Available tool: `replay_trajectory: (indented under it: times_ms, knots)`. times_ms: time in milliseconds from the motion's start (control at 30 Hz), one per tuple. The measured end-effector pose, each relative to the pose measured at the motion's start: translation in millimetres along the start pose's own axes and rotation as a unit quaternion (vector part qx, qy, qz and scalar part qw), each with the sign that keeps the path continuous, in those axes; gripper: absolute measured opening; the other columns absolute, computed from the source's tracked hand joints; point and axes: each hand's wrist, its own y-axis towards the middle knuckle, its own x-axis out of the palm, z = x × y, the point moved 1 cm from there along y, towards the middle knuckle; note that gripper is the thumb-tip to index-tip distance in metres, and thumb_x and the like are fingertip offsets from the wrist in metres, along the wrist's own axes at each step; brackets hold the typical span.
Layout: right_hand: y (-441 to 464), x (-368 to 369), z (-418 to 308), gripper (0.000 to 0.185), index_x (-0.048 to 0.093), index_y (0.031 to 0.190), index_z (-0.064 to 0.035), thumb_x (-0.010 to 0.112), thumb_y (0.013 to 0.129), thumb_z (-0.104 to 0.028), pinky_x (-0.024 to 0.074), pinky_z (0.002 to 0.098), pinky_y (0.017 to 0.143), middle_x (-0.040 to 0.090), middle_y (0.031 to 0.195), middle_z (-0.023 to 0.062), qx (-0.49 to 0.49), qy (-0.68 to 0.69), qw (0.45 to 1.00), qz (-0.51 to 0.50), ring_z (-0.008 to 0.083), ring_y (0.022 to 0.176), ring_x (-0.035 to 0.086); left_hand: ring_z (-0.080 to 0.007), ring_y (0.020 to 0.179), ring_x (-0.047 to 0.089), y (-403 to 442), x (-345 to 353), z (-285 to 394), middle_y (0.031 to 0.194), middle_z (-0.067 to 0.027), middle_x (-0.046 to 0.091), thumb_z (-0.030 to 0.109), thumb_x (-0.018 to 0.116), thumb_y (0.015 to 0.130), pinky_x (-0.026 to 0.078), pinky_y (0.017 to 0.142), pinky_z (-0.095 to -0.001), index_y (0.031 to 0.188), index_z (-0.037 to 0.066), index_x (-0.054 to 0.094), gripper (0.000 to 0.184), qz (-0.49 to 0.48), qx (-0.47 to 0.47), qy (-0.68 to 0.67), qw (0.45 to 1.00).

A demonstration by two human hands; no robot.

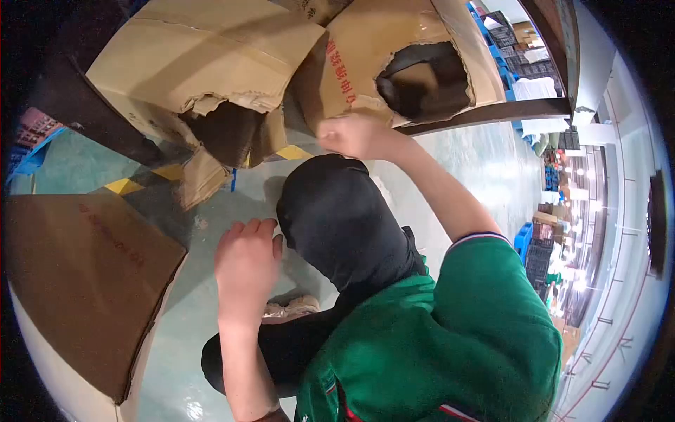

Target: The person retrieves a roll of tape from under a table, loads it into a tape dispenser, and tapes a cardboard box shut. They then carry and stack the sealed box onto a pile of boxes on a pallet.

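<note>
My right hand is closed in a fist beside the lower edge of a brown carton with red printing and a ragged hole; what it holds, if anything, is hidden. Lower left, my left hand is over the floor beside my knee, back up, its fingers loosely bent and the thumb apart, with nothing visible in it. Another carton at the top has a torn opening and a hanging cardboard flap.
A large cardboard piece stands at the left. Dark beams run by the cartons. Yellow-black tape marks the floor. My bent knee is between my hands. Stacked goods and blue pallets line the right.
</note>
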Motion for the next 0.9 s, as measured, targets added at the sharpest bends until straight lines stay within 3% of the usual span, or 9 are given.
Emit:
replay_trajectory:
  times_ms: [133,233,367,467,567,600,700,800,900]
  knots:
    - [-36,-10,33,0.019,0.057,0.091,-0.009,0.052,0.085,-0.026,0.0463,0.0394,0.073,0.061,0.084,0.0127,0.11,-0.058,0.989,0.082,0.0283,0.08,0.06,-0.0305,0.085,0.057,-2,3,-3,0.088,-0.0122,0.062,0.012,0.06,0.075,0.046,0.077,-0.0402,0.093,0.004,0.061,0.019,-0.034,0.003,0.015,0.999]
    - [-46,-5,70,0.022,0.056,0.086,-0.0077,0.048,0.084,-0.028,0.0478,0.0447,0.071,0.062,0.082,0.0176,0.101,-0.208,0.958,0.168,0.0337,0.082,0.061,-0.0307,0.086,0.057,-3,3,-2,0.089,-0.0129,0.062,0.012,0.059,0.076,0.046,0.078,-0.0401,0.094,0.003,0.062,0.021,-0.04,0.009,0.023,0.999]
    - [-42,-25,69,0.031,0.052,0.1,-0.004,0.055,0.08,-0.028,0.0471,0.0435,0.08,0.06,0.098,0.0195,0.194,-0.097,0.954,0.206,0.0325,0.094,0.059,-0.0311,0.087,0.057,1,0,-4,0.09,-0.0137,0.063,0.012,0.057,0.077,0.045,0.078,-0.0409,0.094,0.003,0.062,0.02,-0.066,-0.004,0.018,0.998]
    - [-38,-48,44,0.028,0.053,0.097,-0.0061,0.058,0.08,-0.028,0.0447,0.0417,0.085,0.058,0.104,0.0159,0.178,-0.121,0.93,0.299,0.0332,0.1,0.055,-0.0314,0.087,0.058,2,0,-9,0.089,-0.0139,0.063,0.011,0.054,0.078,0.045,0.079,-0.0411,0.093,0.004,0.063,0.019,-0.049,-0.003,0.02,0.999]
    - [-31,-72,41,0.038,0.048,0.107,-0.0035,0.054,0.082,-0.032,0.0449,0.0456,0.085,0.052,0.115,0.0182,0.261,-0.14,0.917,0.268,0.0347,0.107,0.052,-0.0318,0.087,0.058,0,-3,-13,0.088,-0.014,0.063,0.011,0.054,0.079,0.045,0.079,-0.0408,0.093,0.005,0.063,0.018,-0.025,-0.01,0.032,0.999]
    - [-24,-71,58,0.042,0.046,0.108,-0.0001,0.053,0.082,-0.033,0.0447,0.0465,0.086,0.053,0.111,0.0195,0.284,-0.196,0.91,0.232,0.0368,0.105,0.053,-0.0319,0.087,0.058,0,-4,-14,0.088,-0.0139,0.063,0.011,0.053,0.079,0.045,0.079,-0.0406,0.093,0.005,0.063,0.018,-0.028,-0.014,0.039,0.999]
    - [5,-32,97,0.046,0.043,0.109,0.0032,0.053,0.082,-0.032,0.0446,0.0467,0.086,0.054,0.107,0.0214,0.377,-0.142,0.904,0.147,0.0377,0.103,0.053,-0.0321,0.087,0.058,2,-7,-15,0.087,-0.0145,0.063,0.011,0.053,0.079,0.045,0.078,-0.0411,0.093,0.005,0.063,0.018,-0.021,-0.018,0.038,0.999]
    - [22,1,76,0.046,0.041,0.108,0.0021,0.056,0.077,-0.029,0.0424,0.0453,0.087,0.053,0.105,0.0213,0.414,-0.048,0.896,0.154,0.0353,0.103,0.052,-0.0284,0.083,0.058,-1,-8,-11,0.085,-0.0106,0.063,0.011,0.054,0.078,0.045,0.077,-0.0394,0.09,0.005,0.063,0.016,0.002,-0.01,0.048,0.999]
    - [11,28,66,0.049,0.039,0.108,0.0012,0.06,0.073,-0.027,0.0383,0.043,0.09,0.051,0.106,0.0207,0.317,-0.148,0.893,0.283,0.0326,0.105,0.05,-0.0268,0.08,0.058,-7,-11,-4,0.083,-0.0086,0.062,0.009,0.055,0.076,0.045,0.075,-0.0382,0.089,0.005,0.062,0.014,-0.02,-0.011,0.064,0.998]
